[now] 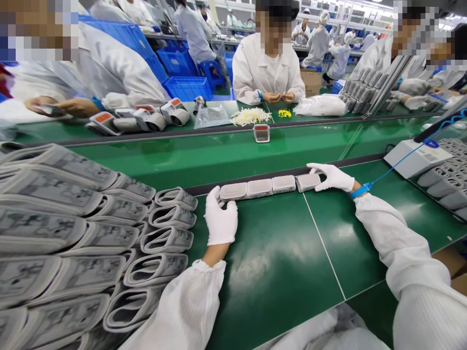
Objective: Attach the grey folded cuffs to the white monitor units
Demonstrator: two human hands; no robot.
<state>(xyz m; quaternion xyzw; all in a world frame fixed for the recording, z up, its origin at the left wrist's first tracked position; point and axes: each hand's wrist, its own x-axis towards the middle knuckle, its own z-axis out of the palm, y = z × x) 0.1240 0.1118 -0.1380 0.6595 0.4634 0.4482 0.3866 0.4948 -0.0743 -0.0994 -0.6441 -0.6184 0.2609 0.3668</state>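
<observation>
Several rolled grey cuffs stand in a row along the dark edge strip of the green bench. My left hand [221, 218], in a white glove, is curled around the leftmost cuff [234, 191], with the thumb on the near side. At the other end, my gloved right hand [333, 177] grips the rightmost cuff [307, 182] between thumb and fingers. A narrow gap separates that cuff from its neighbour [283, 183]. The undersides of the cuffs are hidden. Around my right wrist is a blue wrist strap [361, 190] with a coiled cord.
Stacked rolled cuffs [47, 228] fill the left side. A white device [418, 156] and more cuffs [443, 182] are at the right. Beyond the edge strip, a small monitor [261, 133] stands on a green belt [175, 153]. Co-workers sit opposite, near small yellow parts [284, 113].
</observation>
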